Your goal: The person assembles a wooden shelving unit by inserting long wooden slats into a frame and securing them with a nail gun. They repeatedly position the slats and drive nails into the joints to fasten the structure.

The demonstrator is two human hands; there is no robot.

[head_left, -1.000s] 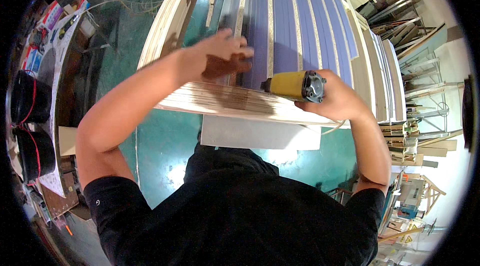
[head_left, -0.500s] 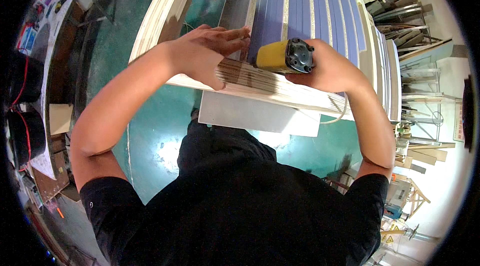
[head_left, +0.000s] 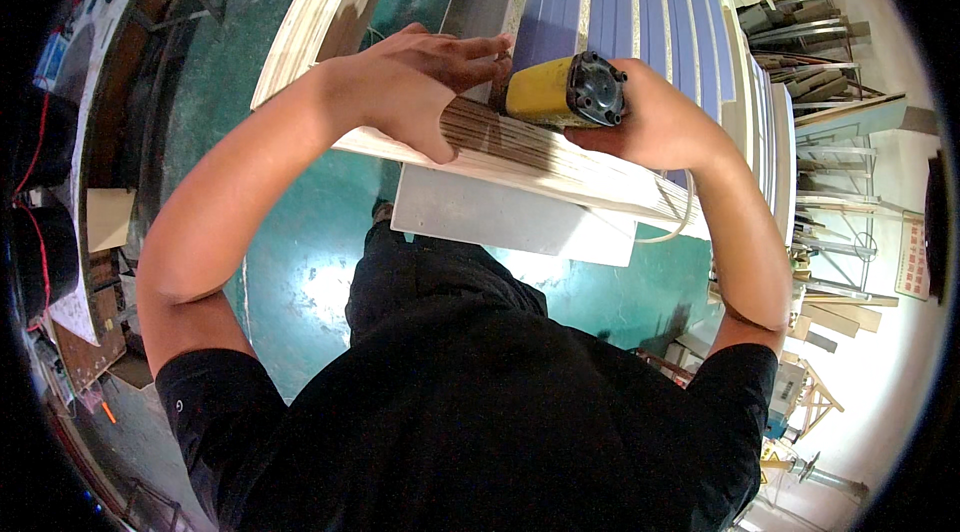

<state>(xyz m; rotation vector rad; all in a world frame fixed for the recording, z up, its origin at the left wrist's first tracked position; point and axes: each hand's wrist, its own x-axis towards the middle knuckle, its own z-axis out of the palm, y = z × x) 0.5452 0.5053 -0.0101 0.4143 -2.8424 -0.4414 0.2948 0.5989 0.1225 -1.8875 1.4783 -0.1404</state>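
My right hand (head_left: 668,122) is wrapped round a yellow nail gun (head_left: 538,92) with a black bolted cap. The gun sits over the near edge of a stack of pale plywood boards (head_left: 600,182); its nose is hidden. A pale hose (head_left: 688,204) hangs below my right wrist. To the left of the gun, my left hand (head_left: 405,82) rests across the same edge. Its fingers stretch out over the top and its thumb lies on the near side. Beyond both hands run blue-grey panels (head_left: 550,7) with chipboard edges between them.
A white board (head_left: 500,212) juts out under the stack, in front of my legs. At the left stands a cluttered workbench (head_left: 95,62). Racks of offcut boards (head_left: 805,42) line the right wall. Green floor (head_left: 290,272) shows around the stack.
The whole view has shifted slightly. The nail gun and my right hand sit a little higher in the picture and are tilted a bit more. My left hand keeps its place on the boards.
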